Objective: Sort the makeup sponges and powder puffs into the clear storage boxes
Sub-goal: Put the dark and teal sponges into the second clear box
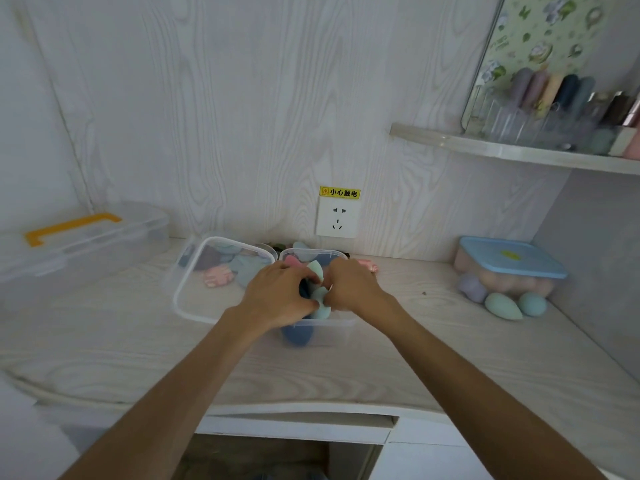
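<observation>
Over the clear storage box (341,326), left hand (277,294) and right hand (353,285) both clutch mint sponges (317,271). Risk: overstuffed handful springs out, rolling across desk (104,341).

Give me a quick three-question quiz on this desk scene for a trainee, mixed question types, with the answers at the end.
1. True or false: the clear plastic box with the blue lid is open.
2. Which colour is the handle on the large clear case at the far left? A) yellow-orange B) green C) black
3. Fill in: three egg-shaped sponges lie on the desk right in front of the ____-lidded box.

Key: 1 false; 2 A; 3 blue. Both the left hand and right hand grip mint-green sponges over the open clear box.
</observation>
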Demonstrator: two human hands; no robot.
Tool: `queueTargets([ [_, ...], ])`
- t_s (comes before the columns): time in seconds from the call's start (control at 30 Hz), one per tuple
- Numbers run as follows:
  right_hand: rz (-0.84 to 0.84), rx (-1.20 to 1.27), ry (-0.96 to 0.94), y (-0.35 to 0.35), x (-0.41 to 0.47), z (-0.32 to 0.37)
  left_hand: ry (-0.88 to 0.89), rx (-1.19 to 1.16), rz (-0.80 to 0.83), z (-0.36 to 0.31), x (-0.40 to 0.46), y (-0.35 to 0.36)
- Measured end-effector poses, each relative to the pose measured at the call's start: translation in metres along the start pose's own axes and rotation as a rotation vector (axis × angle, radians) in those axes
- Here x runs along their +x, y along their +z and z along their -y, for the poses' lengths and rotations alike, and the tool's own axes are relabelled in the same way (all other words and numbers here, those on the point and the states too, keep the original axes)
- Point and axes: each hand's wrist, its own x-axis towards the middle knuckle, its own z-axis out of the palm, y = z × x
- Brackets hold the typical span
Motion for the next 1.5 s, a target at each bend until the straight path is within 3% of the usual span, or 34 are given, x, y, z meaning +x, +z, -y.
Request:
queueTargets([
  [0.1, -0.068, -0.049, 0.022, 0.004, -0.001, 0.005, -0.003, -0.017, -0.014, 0.001, 0.000, 0.001],
  [0.33, -0.111, 0.092, 0.037, 0.005, 0.003, 0.001, 0.001, -0.042, -0.055, 0.003, -0.001, 0.004],
  [0.87, 0.167, 0.127, 0.032, -0.025, -0.028, -0.029, 0.055, -0.040, -0.046, -0.030, 0.003, 0.016],
  [0.97, 0.250, 0.460, 0.036, -0.044, -0.036, -0.038, 0.050, -0.019, -0.043, -0.029, 0.004, 0.016],
  [1.03, 0.056, 0.747, 0.076, -0.061, -0.040, -0.068, 0.051, -0.023, -0.042, -0.029, 0.005, 0.017],
  [1.07, -0.147, 0.728, 0.144, -0.066, -0.037, -0.091, 0.048, -0.028, -0.044, -0.028, 0.005, 0.016],
  [1.13, -0.476, 0.302, 0.381, -0.067, -0.032, -0.148, 0.048, -0.030, -0.048, -0.028, 0.003, 0.016],
  [1.2, -0.417, -0.079, 0.520, -0.057, -0.034, -0.189, 0.061, -0.017, -0.050, -0.029, 0.002, 0.016],
  [1.3, -0.314, -0.418, 0.489, -0.039, -0.034, -0.212, 0.077, -0.007, -0.061, -0.030, 0.002, 0.016],
  [1.5, -0.425, -0.393, 0.442, -0.026, -0.024, -0.210, 0.060, -0.025, -0.069, -0.029, 0.002, 0.016],
])
